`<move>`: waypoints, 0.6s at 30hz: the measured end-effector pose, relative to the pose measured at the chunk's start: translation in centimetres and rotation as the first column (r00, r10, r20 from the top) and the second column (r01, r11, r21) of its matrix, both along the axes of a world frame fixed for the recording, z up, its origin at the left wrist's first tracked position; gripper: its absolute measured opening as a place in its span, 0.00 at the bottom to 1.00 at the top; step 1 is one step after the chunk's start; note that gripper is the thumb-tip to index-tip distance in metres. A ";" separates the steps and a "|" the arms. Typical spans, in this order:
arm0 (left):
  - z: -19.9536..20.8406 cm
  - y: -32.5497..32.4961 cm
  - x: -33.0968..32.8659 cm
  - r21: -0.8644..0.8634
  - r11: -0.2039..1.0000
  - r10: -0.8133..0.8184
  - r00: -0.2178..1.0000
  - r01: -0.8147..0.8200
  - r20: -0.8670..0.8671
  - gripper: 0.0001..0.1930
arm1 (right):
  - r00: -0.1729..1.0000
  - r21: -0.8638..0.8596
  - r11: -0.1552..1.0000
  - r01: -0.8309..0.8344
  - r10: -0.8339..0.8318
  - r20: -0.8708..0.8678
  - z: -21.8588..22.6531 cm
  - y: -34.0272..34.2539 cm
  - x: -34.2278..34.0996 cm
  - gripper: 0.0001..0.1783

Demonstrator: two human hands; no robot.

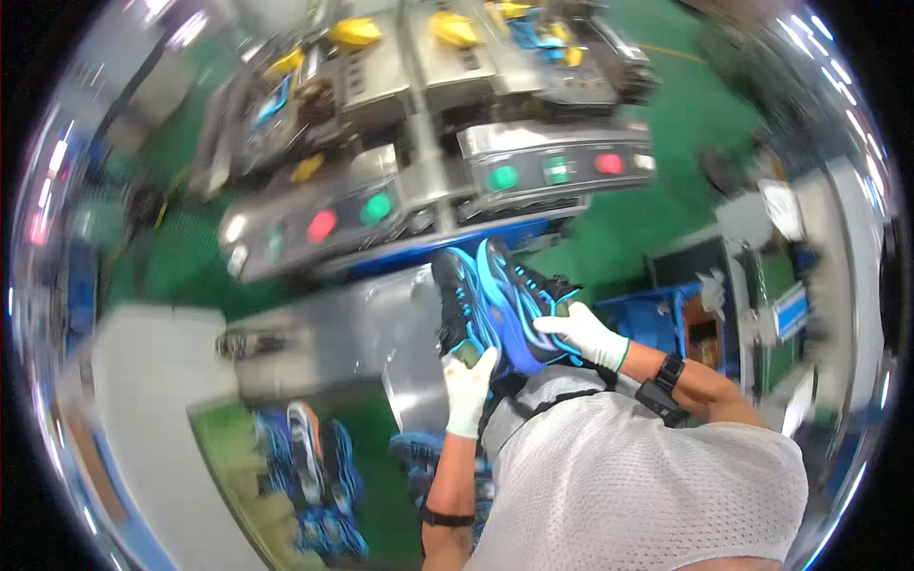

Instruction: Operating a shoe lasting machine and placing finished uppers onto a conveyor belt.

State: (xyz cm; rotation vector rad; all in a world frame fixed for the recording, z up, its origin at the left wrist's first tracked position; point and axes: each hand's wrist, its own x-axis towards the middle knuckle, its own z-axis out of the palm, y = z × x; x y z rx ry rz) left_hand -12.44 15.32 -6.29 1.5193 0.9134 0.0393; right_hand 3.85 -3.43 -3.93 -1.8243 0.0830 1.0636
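Observation:
A pair of black and blue sneakers is held side by side in front of my body, soles turned toward each other and toes pointing away. My left hand point(466, 388), in a white glove, is closed around the heel end of the left sneaker point(456, 300). The right sneaker point(514, 285) is gripped near its heel by my right hand point(587, 337), also white-gloved, with the thumb across its side. Black laces or straps hang loosely at the collars. Parts of both heels are hidden by my fingers.
Just beyond the shoes stands a machine with a metal control panel point(557, 164) carrying green and red buttons. A metal table point(333, 328) lies to the left. Several more sneakers point(307, 452) sit at lower left. At right is a blue crate point(647, 322).

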 end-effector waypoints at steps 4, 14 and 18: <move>6.6 -7.4 7.2 0.303 0.924 -0.260 0.964 0.233 0.050 0.19 | 0.951 0.080 0.964 0.253 -0.263 0.161 4.0 -10.9 0.9 0.19; 12.1 -29.8 26.0 -0.010 0.467 -0.839 0.447 0.884 0.309 0.12 | 0.093 0.665 0.159 0.730 -0.987 0.134 12.8 -35.2 -1.6 0.19; 15.4 -42.9 33.6 0.329 0.404 -0.852 0.221 0.854 0.474 0.24 | -0.128 0.372 0.079 0.925 -0.857 0.499 11.9 -47.3 -1.8 0.22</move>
